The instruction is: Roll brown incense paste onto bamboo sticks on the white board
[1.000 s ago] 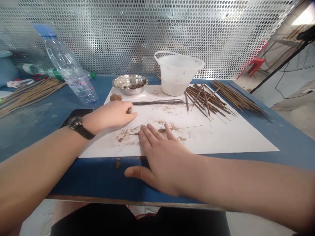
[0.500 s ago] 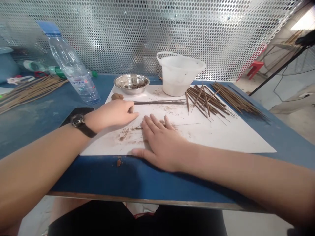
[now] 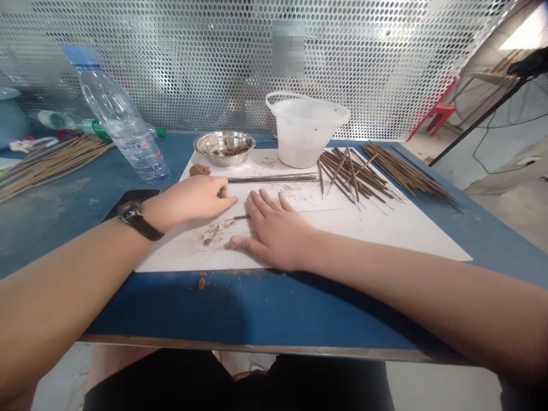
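Pressing down on a white paper sheet, the open, splayed right hand rests beside and partly over a thin paste-coated stick, while the curled left hand pinches a small brown lump.

On the table, a paper sheet carries a steel bowl at its far edge, a plastic tub right of that, and sticks before the tub, with a water bottle left of the sheet.

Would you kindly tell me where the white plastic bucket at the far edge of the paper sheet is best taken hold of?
Best by its thin looped handle, reached from above on the left: the white plastic bucket stands upright and the handle arches clear there, while brown sticks crowd its right.
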Available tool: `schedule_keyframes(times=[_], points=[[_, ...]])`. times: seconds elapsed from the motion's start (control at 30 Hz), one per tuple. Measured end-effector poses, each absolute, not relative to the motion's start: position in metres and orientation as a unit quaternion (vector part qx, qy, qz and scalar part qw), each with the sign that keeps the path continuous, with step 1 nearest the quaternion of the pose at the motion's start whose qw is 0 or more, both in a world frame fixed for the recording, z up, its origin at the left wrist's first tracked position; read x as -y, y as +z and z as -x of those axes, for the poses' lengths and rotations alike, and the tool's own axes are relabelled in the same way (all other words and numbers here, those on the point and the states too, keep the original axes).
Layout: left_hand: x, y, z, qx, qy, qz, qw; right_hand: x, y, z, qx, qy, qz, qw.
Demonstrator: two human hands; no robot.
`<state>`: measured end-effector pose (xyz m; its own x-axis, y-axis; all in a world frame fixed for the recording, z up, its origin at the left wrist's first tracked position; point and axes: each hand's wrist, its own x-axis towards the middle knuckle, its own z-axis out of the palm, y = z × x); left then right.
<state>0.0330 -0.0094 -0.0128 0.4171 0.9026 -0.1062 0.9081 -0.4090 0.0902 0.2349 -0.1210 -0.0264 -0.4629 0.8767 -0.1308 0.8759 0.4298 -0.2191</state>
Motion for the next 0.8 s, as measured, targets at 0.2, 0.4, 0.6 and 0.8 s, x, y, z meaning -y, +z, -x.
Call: schedule_keyframes(times=[0.2, 0.4, 0.6, 0.8], points=[[0.01, -0.012, -0.033, -0.542, -0.024, -0.838, 0.063, 0.15, -0.016, -0.229, 0.836, 0.138, 0.528, -0.064], [0.013, -0.009, -0.036, -0.546, -0.035, -0.835, 0.053, 0.134, -0.023, -0.231, 0.827, 0.129, 0.547, -0.039], [0.013, -0.009, -0.035, -0.536, -0.035, -0.842, 0.057, 0.135, -0.024, -0.24, 0.841, 0.125, 0.524, -0.045], [0.011, -0.011, -0.036, -0.534, -0.04, -0.843, 0.041, 0.141, -0.028, -0.24, 0.836, 0.131, 0.532, -0.018]])
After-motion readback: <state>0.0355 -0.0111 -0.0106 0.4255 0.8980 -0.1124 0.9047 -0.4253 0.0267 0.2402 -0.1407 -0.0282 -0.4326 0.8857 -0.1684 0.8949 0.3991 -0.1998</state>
